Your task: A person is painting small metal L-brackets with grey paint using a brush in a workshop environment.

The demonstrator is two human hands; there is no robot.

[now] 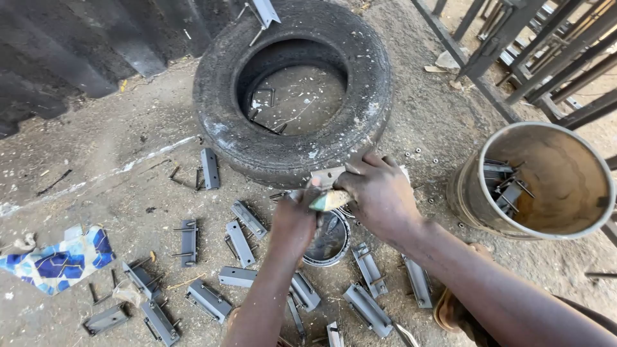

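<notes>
Brackets nearest you: grey metal brackets (367,310) lie scattered on the dirt around your forearms, some with thin rods sticking out.
Your left hand: your left hand (292,222) is curled into a closed fist around the handle of a brush (330,200), whose pale tip shows between your two hands.
Your right hand: your right hand (380,193) has its fingers bent down and closed on a flat metal piece (326,176), gripping it at the near edge of the tyre.
Tin: a round paint tin (328,239) sits on the ground just under your hands, partly hidden by your left wrist.
Cloth: a blue and white patterned cloth (58,260) lies well apart to your left.
Bucket: a rusty metal bucket (565,222) stands to your right, with more grey brackets inside.
Tyre: an old tyre (292,90) lies flat beyond your hands, with bare dirt in its middle.
Far side: dark metal frames (527,45) lean at the upper right.
</notes>
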